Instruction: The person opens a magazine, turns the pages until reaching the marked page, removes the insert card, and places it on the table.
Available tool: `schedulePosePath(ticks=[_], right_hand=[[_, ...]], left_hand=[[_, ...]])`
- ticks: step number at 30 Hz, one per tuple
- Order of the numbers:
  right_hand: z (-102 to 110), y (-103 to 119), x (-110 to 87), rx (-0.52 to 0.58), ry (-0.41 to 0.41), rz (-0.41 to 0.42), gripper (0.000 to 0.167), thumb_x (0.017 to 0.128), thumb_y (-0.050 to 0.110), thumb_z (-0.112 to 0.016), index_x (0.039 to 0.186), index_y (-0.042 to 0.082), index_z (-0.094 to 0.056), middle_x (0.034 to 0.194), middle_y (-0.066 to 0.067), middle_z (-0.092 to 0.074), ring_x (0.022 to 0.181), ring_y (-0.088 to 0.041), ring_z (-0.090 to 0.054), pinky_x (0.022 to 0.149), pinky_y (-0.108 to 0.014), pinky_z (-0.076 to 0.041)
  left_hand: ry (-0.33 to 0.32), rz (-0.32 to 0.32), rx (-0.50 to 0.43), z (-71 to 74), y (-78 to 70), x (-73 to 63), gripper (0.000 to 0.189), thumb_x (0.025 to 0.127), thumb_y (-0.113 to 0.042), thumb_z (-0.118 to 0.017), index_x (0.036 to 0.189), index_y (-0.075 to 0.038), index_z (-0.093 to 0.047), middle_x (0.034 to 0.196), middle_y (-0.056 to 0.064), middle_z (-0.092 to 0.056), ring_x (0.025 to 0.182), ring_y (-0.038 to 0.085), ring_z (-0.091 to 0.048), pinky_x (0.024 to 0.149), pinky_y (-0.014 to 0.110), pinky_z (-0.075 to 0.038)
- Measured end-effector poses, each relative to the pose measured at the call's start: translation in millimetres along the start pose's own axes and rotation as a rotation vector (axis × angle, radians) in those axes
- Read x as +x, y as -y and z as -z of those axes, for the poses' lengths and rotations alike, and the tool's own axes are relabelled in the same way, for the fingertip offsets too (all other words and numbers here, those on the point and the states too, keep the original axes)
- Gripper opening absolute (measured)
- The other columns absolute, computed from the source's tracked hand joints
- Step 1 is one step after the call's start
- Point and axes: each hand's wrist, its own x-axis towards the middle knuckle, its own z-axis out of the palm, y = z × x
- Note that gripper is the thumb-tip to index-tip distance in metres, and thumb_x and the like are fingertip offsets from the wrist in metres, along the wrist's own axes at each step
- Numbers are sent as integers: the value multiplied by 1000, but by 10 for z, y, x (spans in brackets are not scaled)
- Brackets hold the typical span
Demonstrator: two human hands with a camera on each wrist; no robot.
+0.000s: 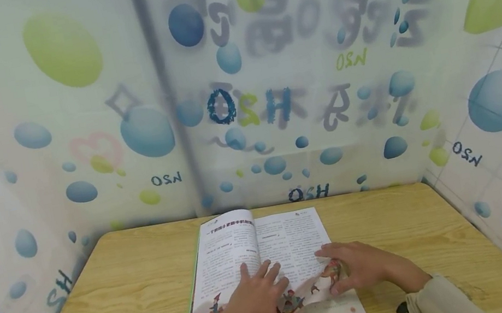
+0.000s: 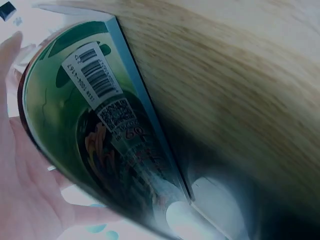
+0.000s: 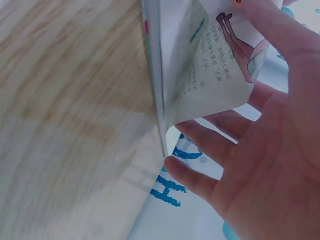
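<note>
An open magazine [image 1: 293, 232] with printed text and colourful illustrations lies on the wooden table. My left hand [image 1: 257, 302], fingers spread and extended, rests across the lower middle of its pages. In the left wrist view the green back cover [image 2: 50, 120] curves up from the table, showing a barcode label [image 2: 92, 72]. My right hand [image 1: 366, 264] is at the lower right edge. There, in the right wrist view, a lifted page [image 3: 217, 90] curls between the thumb and the fingers, with the thumb [image 3: 270, 22] on one side and fingers behind it.
The wooden table [image 1: 128, 288] extends to both sides of the magazine. Pale curtains [image 1: 245, 179] printed with blue and green dots and H2O lettering enclose it at the back and sides. A dark tag [image 1: 403, 312] is by the right sleeve [image 1: 442, 301].
</note>
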Motion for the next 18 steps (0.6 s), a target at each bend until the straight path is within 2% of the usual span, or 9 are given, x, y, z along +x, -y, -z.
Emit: schedulePosePath(ticks=[4,7,10,14,18], right_hand=[[20,3,10,-14,-22,4,87,80,67,-68,144,11,-52,149,-15,-47,137,-39,-44,107,-60,-37],[39,2,10,-3,-28,0,86,81,68,-66,145,14,-51,150,-13,-47,138,-37,-43,108,-59,-36],[55,7,1,20,-33,-2,84,82,67,-66,145,14,-50,151,-12,-47,139,-36,-42,108,-59,-35],[59,12,-7,48,-54,0,83,84,66,-65,147,14,-49,150,-10,-47,139,-36,-42,109,-59,-35],[60,25,-4,77,-81,-18,77,91,62,-59,149,14,-45,152,-9,-45,140,-37,-40,108,-62,-34]], left_hand=[[-75,-53,90,-26,-14,-7,62,84,-74,-54,119,-25,-67,134,2,-59,125,25,-55,92,62,-46],[-139,-93,105,-42,-10,-13,44,87,-60,-61,111,-24,-68,123,0,-62,114,20,-59,85,52,-51],[-190,-126,96,-49,2,-20,33,88,-50,-65,108,-24,-68,114,-3,-64,104,16,-61,78,41,-50],[-238,-166,97,-50,22,-36,42,89,-44,-68,124,-23,-63,118,-2,-64,105,15,-62,79,39,-52],[-262,-203,87,-41,37,-61,69,90,-40,-71,150,-24,-42,140,4,-56,123,19,-57,91,46,-53]])
